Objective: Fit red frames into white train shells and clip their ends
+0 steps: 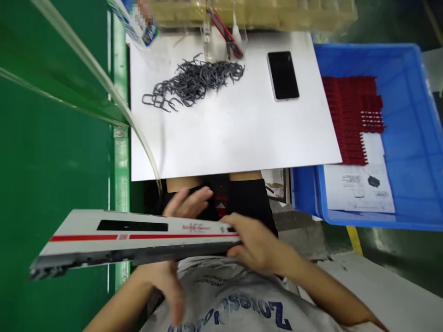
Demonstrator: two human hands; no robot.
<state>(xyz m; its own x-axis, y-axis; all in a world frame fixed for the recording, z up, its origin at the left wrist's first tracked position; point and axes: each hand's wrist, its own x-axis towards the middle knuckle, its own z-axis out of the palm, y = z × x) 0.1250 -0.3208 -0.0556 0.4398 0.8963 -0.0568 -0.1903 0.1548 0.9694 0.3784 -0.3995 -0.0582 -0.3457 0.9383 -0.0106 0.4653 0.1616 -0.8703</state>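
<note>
A white model train car [138,235] with a red stripe and dark grey underside is held across my lap, its tapered end to the left. My right hand [254,242] is closed round its right end, thumb on the near side and fingers on the far side. Behind the car lies my left hand [164,276]. Its fingers stretch out past the far edge and its thumb points away on the near side, slightly blurred. The car hides the left palm, so contact there cannot be seen.
On the white tabletop [224,138] lie a pile of grey bent clips [197,80] and a black-screened phone [283,76]. A clear holder with a red cutter [226,34] stands behind. At right, a blue bin [411,138] holds red parts [346,115]. A clear tube [104,78] hangs left.
</note>
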